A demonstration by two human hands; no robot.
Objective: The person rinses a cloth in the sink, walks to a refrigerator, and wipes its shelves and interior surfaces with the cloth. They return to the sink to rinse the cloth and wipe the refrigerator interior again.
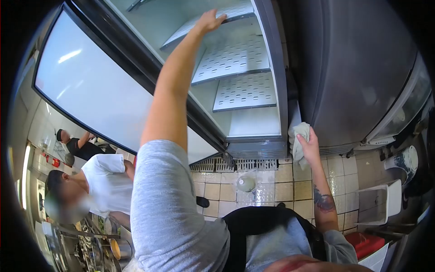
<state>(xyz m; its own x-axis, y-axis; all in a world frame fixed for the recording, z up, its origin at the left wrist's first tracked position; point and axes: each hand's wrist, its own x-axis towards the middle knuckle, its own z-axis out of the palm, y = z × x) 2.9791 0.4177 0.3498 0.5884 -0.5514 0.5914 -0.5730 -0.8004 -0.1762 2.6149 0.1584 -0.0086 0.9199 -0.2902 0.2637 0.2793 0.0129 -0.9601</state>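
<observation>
My left arm reaches up into an open upright refrigerator point(232, 147). My left hand point(210, 21) is at the front edge of the top perforated shelf point(235, 11), fingers partly stretched out. Whether it touches the shelf is hard to tell. Below it are more perforated shelves, a middle one point(235, 59) and a lower one point(244, 92), with nothing on them. In my right hand point(310, 146) is a crumpled pale cloth point(300, 149), held beside the refrigerator's lower right corner. The refrigerator door point(90, 77) stands swung out to the left.
A pale rounded container point(246, 183) stands on the tiled floor, near a drain grate point(217, 164). To the right are a large dark appliance point(358, 68), a white stool point(389, 199) and a red object point(364, 245). A person in white point(106, 181) and another in black point(81, 147) are at left.
</observation>
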